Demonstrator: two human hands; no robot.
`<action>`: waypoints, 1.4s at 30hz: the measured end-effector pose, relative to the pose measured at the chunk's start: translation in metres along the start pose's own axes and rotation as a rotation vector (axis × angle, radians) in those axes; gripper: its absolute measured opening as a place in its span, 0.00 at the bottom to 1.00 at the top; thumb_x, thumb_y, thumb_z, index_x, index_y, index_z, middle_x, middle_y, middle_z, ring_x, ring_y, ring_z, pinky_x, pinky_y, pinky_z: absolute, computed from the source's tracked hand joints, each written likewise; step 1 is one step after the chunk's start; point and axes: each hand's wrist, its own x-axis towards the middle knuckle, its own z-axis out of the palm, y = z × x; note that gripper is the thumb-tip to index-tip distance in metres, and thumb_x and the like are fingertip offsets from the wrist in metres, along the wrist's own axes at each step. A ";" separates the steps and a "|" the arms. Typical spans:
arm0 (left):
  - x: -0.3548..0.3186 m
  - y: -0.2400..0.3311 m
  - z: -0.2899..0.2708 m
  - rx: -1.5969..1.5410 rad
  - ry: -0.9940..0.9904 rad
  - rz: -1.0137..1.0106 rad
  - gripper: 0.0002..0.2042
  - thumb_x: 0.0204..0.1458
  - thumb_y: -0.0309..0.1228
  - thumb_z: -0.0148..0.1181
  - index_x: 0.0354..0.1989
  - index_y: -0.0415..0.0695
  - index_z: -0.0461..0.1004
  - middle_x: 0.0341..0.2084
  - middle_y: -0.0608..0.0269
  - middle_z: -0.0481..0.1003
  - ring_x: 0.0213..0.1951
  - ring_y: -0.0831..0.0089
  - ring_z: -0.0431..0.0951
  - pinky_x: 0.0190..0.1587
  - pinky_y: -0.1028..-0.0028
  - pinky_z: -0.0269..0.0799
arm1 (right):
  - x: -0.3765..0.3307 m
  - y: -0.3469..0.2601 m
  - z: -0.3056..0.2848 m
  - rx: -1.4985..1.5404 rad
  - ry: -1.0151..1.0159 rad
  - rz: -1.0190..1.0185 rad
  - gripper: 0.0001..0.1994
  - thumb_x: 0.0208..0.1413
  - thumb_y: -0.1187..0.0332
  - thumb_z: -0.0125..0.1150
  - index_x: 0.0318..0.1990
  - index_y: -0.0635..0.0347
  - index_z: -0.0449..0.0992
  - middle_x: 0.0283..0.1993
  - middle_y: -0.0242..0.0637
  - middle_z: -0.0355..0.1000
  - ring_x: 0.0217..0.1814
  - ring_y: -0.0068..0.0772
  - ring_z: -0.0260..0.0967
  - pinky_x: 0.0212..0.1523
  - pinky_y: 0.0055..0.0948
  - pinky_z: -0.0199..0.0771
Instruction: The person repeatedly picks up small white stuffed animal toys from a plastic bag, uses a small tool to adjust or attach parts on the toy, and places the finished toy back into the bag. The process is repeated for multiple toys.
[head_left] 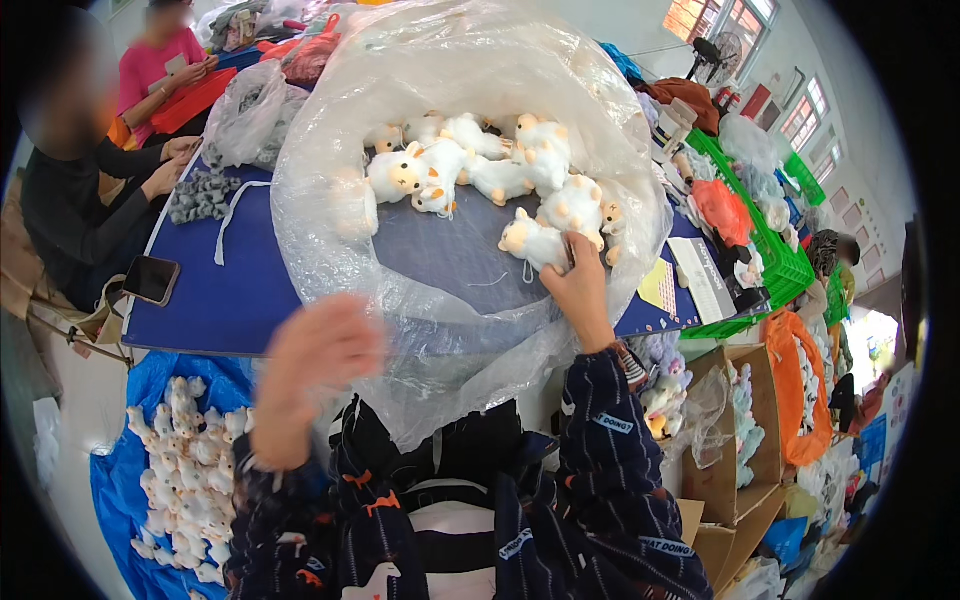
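A large clear plastic bag [330,230] lies wide open on the blue table, with several small white plush animals [440,165] with peach ears and muzzles inside. My right hand [580,290] reaches into the bag's mouth, its fingers closed on the body of one white plush animal [532,243] at the right. A thin loop of string hangs from that toy. Over the bag's near left edge, my left hand [325,350] is smeared by motion; its fingers cannot be made out.
At lower left, a blue sack [108,490] holds many similar plush animals. A phone [152,280] and grey pieces [203,196] lie on the table's left, near a seated person [80,200]. Green crates [790,270] stand at right, above a cardboard box [745,510].
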 end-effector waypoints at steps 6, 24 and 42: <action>0.144 -0.106 0.006 -0.232 0.281 -0.451 0.20 0.57 0.34 0.51 0.56 0.38 0.60 0.46 0.53 0.69 0.46 0.63 0.73 0.46 0.67 0.72 | -0.022 0.004 -0.007 0.423 -0.029 0.126 0.24 0.39 0.75 0.58 0.49 0.65 0.65 0.43 0.40 0.64 0.39 0.32 0.66 0.37 0.25 0.68; 0.054 -0.074 0.010 0.725 0.369 0.236 0.10 0.50 0.23 0.59 0.41 0.36 0.73 0.40 0.61 0.71 0.38 0.78 0.73 0.38 0.79 0.72 | -0.057 -0.105 0.023 0.959 -0.136 0.264 0.08 0.54 0.70 0.60 0.38 0.66 0.72 0.29 0.26 0.68 0.25 0.10 0.59 0.26 0.13 0.58; 0.060 -0.072 0.001 0.616 0.248 0.264 0.09 0.49 0.23 0.59 0.38 0.35 0.72 0.42 0.61 0.70 0.42 0.76 0.72 0.44 0.78 0.69 | -0.041 -0.099 0.015 1.068 -0.288 0.380 0.10 0.57 0.65 0.58 0.38 0.64 0.73 0.22 0.23 0.63 0.18 0.09 0.52 0.16 0.14 0.48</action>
